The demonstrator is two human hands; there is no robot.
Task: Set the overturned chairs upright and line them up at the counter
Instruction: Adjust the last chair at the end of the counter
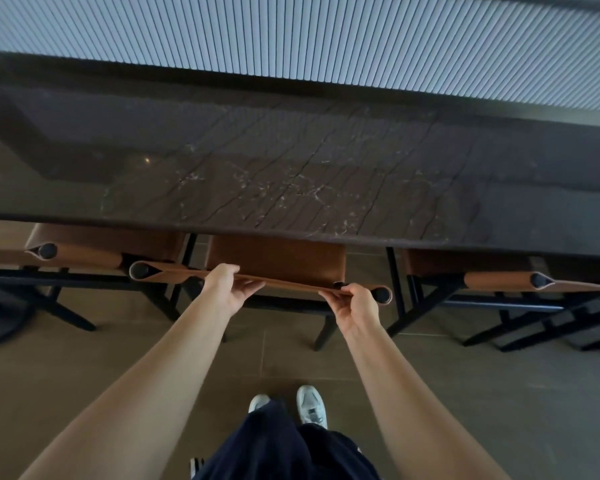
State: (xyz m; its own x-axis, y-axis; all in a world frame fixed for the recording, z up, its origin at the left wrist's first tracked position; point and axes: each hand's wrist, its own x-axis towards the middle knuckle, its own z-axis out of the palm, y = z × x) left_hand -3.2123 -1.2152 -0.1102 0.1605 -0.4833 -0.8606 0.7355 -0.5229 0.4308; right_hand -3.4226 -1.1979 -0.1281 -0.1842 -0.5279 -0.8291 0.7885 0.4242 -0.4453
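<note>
Three brown-leather chairs with black frames stand upright along the dark stone counter (291, 161). The middle chair (274, 258) is straight in front of me, its seat partly under the counter's edge. My left hand (226, 285) grips the left part of its leather backrest top. My right hand (354, 303) grips the right part, beside the black post end. The left chair (101, 244) and the right chair (492, 278) flank it close by, both with seats tucked under the counter.
A ribbed grey wall panel (326, 36) rises behind the counter. The floor (84, 368) is brown tile. My two white shoes (310, 405) stand just behind the middle chair. Black chair legs splay out to both sides.
</note>
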